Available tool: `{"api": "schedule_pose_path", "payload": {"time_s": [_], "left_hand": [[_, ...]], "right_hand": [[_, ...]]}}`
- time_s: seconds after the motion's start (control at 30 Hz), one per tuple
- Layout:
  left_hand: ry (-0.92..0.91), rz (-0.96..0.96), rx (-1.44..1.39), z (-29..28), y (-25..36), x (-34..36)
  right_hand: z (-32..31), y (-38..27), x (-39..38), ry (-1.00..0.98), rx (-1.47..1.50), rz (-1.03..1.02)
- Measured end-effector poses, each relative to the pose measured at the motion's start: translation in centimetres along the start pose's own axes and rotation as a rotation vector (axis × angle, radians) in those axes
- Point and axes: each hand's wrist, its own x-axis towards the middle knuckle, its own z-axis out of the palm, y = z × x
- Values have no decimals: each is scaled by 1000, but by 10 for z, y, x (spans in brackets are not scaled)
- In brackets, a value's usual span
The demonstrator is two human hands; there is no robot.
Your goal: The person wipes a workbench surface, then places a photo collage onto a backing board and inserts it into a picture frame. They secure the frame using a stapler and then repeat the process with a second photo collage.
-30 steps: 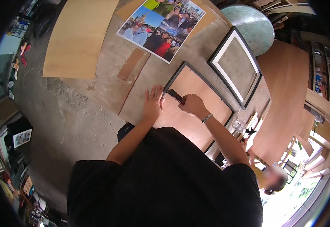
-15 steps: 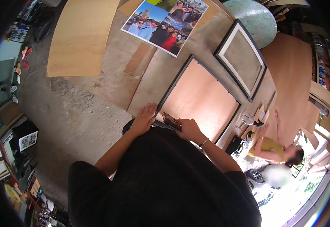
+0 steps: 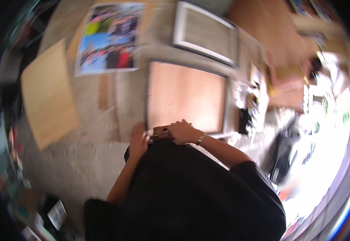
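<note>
A dark picture frame with a bare brown backing board (image 3: 187, 96) lies on the worktable close to my body. My right hand (image 3: 184, 132) is closed on a brown, block-shaped hand tool (image 3: 161, 131) at the frame's near edge. The tool's exact kind is unclear. At the near left corner of the frame rests my left hand (image 3: 138, 141). Its fingers look stretched out, though blurred, and the thumb lies close to the tool's left end.
A photo collage print (image 3: 110, 40) lies at the far left, near a tan board (image 3: 48, 94). Beyond the backing board is a second black frame with a white mat (image 3: 179, 30). Small items sit right of it. Another person in yellow (image 3: 285, 76) is at the right.
The whole view has turned and blurred, so the table's things appear shifted left. My left hand now sits nearer the tool. My right hand still grips it at the frame's near edge.
</note>
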Motion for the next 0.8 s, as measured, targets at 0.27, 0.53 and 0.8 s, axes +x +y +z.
{"api": "schedule_pose_path", "payload": {"time_s": [0.27,0.53,0.8], "left_hand": [[-53,0,37,-29,-32,-5],[-102,14,28,-51,-53,-8],[-52,-162,88,-83,-9,-17]], "right_hand": [[26,87,-96,274,1135,594],[93,250,-179,987,877,1002],[141,342,-179,981,769,891]]}}
